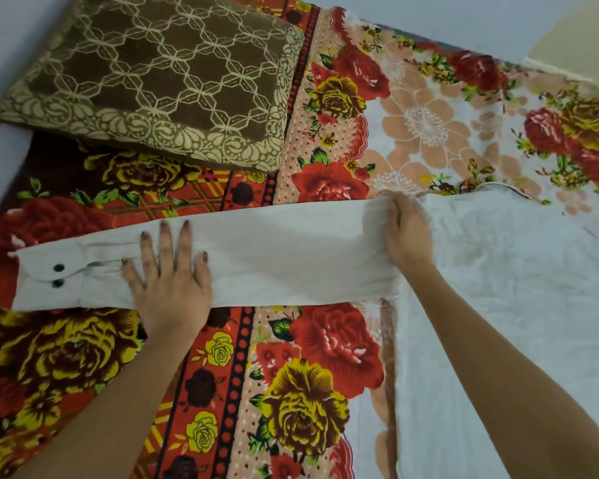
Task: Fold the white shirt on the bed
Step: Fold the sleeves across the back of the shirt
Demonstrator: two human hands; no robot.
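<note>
The white shirt (498, 288) lies spread on the bed, its body at the right and one long sleeve (274, 257) stretched flat to the left. The sleeve's cuff (49, 274) has two dark buttons. My left hand (170, 274) rests flat on the sleeve near the cuff, fingers spread. My right hand (407, 233) presses on the shoulder where the sleeve joins the body, fingers bent into the bunched fabric.
The bed is covered by a floral sheet (308, 392) in red, yellow and peach. A brown patterned pillow (153, 74) lies at the back left, just beyond the sleeve. A pale wall or floor runs along the far edge.
</note>
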